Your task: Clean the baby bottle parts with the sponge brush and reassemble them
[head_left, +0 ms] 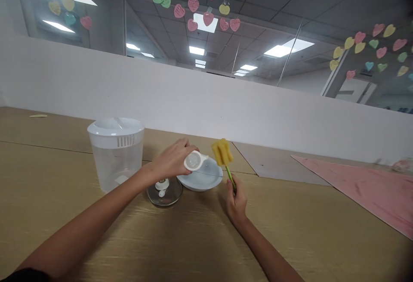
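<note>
My left hand [172, 158] is closed around a small white bottle [192, 160] held on its side, a round translucent end facing me and a narrow spout pointing right. In my right hand [236, 198] is the green handle of a sponge brush [222, 152], its yellow head up and just right of the spout. Under and behind the bottle sits a pale, shallow bowl [201, 181] on the table. A glass lid [165, 196] with a white knob lies left of the bowl, below my left wrist.
A clear plastic bucket [116, 159] with a white rim stands left of my left hand. The brown-covered table [180, 247] runs back to a white wall [193, 105]. A pink sheet [371, 191] lies at the right, and a thin pale strip [38, 116] at the far left.
</note>
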### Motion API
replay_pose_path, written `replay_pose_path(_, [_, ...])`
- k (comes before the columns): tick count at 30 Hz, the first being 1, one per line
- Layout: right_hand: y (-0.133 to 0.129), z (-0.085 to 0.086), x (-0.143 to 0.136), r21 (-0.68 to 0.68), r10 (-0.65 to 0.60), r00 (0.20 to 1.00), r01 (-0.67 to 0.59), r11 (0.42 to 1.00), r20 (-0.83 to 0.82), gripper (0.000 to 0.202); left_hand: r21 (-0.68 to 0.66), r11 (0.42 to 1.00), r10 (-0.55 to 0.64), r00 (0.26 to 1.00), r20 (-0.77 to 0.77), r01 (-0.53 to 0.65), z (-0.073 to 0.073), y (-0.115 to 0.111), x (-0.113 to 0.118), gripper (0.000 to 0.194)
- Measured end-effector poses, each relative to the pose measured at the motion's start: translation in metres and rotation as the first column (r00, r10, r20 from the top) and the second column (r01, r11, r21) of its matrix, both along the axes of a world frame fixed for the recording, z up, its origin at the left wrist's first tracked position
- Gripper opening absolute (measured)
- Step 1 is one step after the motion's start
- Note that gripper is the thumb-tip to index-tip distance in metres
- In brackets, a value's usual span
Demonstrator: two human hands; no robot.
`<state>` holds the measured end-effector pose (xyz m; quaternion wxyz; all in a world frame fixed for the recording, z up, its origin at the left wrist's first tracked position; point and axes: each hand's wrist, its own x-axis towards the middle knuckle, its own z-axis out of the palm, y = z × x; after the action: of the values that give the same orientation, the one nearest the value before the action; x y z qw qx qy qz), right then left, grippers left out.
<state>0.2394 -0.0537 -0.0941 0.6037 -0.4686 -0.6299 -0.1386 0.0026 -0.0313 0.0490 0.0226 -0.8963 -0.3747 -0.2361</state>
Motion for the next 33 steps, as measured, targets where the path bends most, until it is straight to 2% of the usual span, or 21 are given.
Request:
replay_pose_path(3, [-0.001, 0.002, -0.002, 0.042, 0.061, 0.98, -0.071, 0.997, 0.191, 0.023, 0.093, 0.988, 0.115, 0.986, 0.12, -0.126, -0.012, 0.018, 0.002, 0.038])
replay_pose_path(6, [-0.001, 0.005, -0.004, 0.047, 0.075, 0.939, -0.096, 0.994, 0.337, 0.025, 0.116, 0.976, 0.164, 0.97, 0.178, -0.187, -0.02, 0.028, 0.001, 0.034])
replay_pose_path(10, [-0.001, 0.015, -0.002, 0.118, -0.081, 0.869, 0.027, 0.993, 0.487, 0.027, 0.204, 0.952, 0.191, 0.965, 0.179, -0.226, -0.022, 0.027, 0.002, 0.031])
replay_pose_path(14, [-0.004, 0.026, 0.003, 0.239, -0.264, 0.724, 0.139, 0.961, 0.637, 0.03, 0.353, 0.897, 0.231, 0.963, 0.138, -0.265, -0.023, 0.023, 0.006, 0.028])
replay_pose_path(19, [-0.01, 0.033, 0.001, 0.312, -0.35, 0.612, 0.173, 0.934, 0.709, 0.041, 0.475, 0.829, 0.297, 0.952, 0.075, -0.296, -0.023, 0.023, 0.005, 0.034])
replay_pose_path(23, [-0.016, 0.033, -0.008, 0.308, -0.355, 0.594, 0.183, 0.933, 0.722, 0.049, 0.542, 0.798, 0.293, 0.956, 0.036, -0.265, -0.024, 0.021, 0.007, 0.029])
replay_pose_path(30, [-0.018, 0.023, -0.018, 0.284, -0.326, 0.614, 0.169, 0.944, 0.719, 0.042, 0.64, 0.765, 0.175, 0.98, -0.095, -0.074, -0.049, 0.005, 0.04, 0.023])
replay_pose_path(33, [-0.015, 0.024, -0.016, 0.28, -0.323, 0.613, 0.169, 0.945, 0.721, 0.037, 0.647, 0.759, 0.174, 0.981, -0.09, -0.075, -0.05, 0.009, 0.042, 0.023])
